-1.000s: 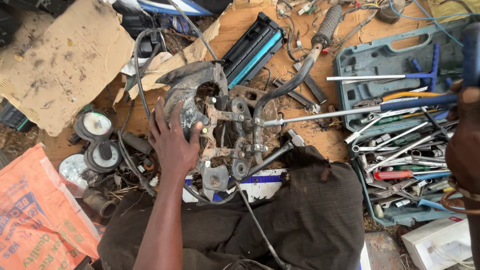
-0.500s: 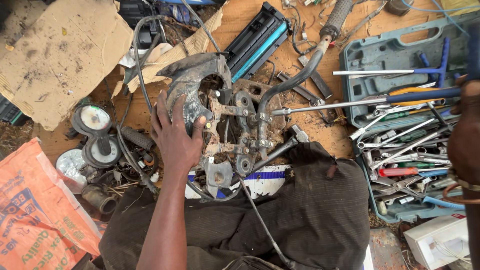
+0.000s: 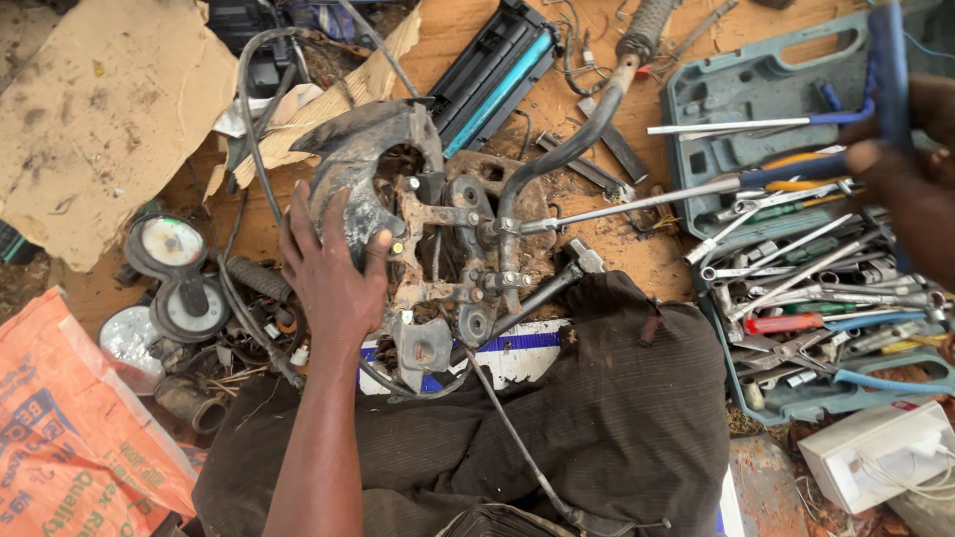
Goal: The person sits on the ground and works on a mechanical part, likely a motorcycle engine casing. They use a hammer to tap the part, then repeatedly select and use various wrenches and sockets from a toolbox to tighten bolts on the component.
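We press our left hand (image 3: 333,268) flat, fingers spread, on the rusty metal assembly (image 3: 438,239), which lies on the board just above our lap. Our right hand (image 3: 900,164) hangs blurred over the tool case (image 3: 756,80), seemingly around a blue-handled tool (image 3: 888,60); we cannot tell its grip.
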